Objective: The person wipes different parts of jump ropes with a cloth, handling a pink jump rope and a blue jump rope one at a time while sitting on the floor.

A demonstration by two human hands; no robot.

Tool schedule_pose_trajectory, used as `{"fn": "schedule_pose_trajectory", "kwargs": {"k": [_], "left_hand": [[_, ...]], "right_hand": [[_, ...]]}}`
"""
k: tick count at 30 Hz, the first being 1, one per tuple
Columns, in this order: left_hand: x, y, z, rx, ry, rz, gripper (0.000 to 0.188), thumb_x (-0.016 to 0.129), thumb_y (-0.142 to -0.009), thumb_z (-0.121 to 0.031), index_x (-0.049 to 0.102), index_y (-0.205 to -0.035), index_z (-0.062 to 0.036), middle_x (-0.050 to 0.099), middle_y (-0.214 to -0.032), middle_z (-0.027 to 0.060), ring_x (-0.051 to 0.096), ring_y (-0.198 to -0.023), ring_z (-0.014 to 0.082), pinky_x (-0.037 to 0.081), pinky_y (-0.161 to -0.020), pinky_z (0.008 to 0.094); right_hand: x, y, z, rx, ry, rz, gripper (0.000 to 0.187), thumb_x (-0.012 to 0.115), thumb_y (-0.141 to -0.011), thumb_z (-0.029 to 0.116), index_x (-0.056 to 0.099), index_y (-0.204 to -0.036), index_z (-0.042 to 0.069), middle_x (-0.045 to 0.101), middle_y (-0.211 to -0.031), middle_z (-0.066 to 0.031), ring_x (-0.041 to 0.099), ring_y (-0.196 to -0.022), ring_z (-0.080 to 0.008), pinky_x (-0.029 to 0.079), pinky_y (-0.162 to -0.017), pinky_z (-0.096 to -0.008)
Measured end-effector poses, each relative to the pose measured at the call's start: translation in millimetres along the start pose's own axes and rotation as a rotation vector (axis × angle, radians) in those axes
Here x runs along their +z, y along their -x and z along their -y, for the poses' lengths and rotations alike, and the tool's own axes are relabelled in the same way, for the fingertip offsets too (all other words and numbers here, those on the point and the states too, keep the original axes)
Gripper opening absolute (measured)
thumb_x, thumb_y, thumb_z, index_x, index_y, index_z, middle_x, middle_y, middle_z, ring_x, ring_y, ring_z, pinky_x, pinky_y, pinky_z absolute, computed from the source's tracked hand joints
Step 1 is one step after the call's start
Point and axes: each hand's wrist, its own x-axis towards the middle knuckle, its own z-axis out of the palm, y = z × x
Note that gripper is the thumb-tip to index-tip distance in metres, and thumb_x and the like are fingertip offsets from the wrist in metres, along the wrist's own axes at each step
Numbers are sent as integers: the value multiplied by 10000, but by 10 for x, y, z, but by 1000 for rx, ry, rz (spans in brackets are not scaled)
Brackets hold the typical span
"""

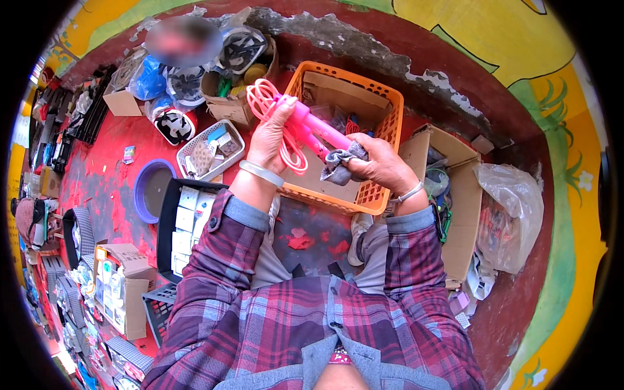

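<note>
A pink hair straightener (313,123) with its pink cord (261,99) in loops is held up over an orange basket. My left hand (272,138) is closed around its cord end, and some loops hang below the fingers. My right hand (383,166) grips a crumpled dark grey cloth (339,168) at the far end of the straightener. The cloth touches that end, and the fingers partly hide it. The two arms of the straightener look slightly apart.
Below my hands stands the orange basket (383,192) with cardboard and small items. To its right are an open cardboard box (463,218) and a clear plastic bag (513,214). On the left lie a white basket (239,155), a purple basin (138,201) and a black case (164,240).
</note>
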Motion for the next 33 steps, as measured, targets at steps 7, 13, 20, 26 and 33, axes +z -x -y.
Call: {"fn": "schedule_pose_trajectory", "kwargs": {"k": [7, 13, 20, 26, 33], "left_hand": [[-251, -189, -394, 208, 112, -120, 271, 734, -767, -277, 576, -939, -140, 641, -854, 34, 632, -741, 178, 553, -637, 349], [-124, -128, -140, 137, 29, -85, 286, 734, -773, -196, 588, -1011, -135, 627, -886, 22, 606, -804, 165, 510, -696, 335], [157, 117, 305, 119, -138, 108, 242, 653, -839, -163, 565, -1055, -96, 625, -911, 30, 620, -806, 162, 520, -728, 290], [158, 141, 294, -43, -184, 197, 257, 653, -839, -173, 552, -1054, -76, 600, -931, 28, 598, -832, 143, 502, -737, 281], [63, -2, 168, 58, -6, 102, 226, 651, -844, -183, 559, -1033, -100, 616, -900, 30, 616, -798, 166, 530, -707, 320]], "right_hand": [[-332, -9, -455, -66, -275, -431, 192, 579, -862, 129, 607, -1005, 3, 633, -883, -31, 583, -774, -106, 470, -692, -240], [-138, 1, -44, -354, -558, -584, 148, 552, -911, 150, 555, -1016, 46, 595, -986, -16, 565, -810, -71, 487, -654, -206], [520, -154, -70, -204, 337, -342, 642, 682, -750, 241, 382, -1305, 119, 596, -1046, -217, 614, -948, -342, 482, -780, -387], [434, -176, -169, -276, 304, -372, 560, 642, -790, 192, 401, -1271, 38, 599, -1033, -209, 602, -955, -343, 469, -799, -377], [300, -147, -129, -254, 284, -222, 391, 617, -810, 155, 503, -1167, 47, 610, -970, -181, 612, -901, -311, 473, -770, -353]]}}
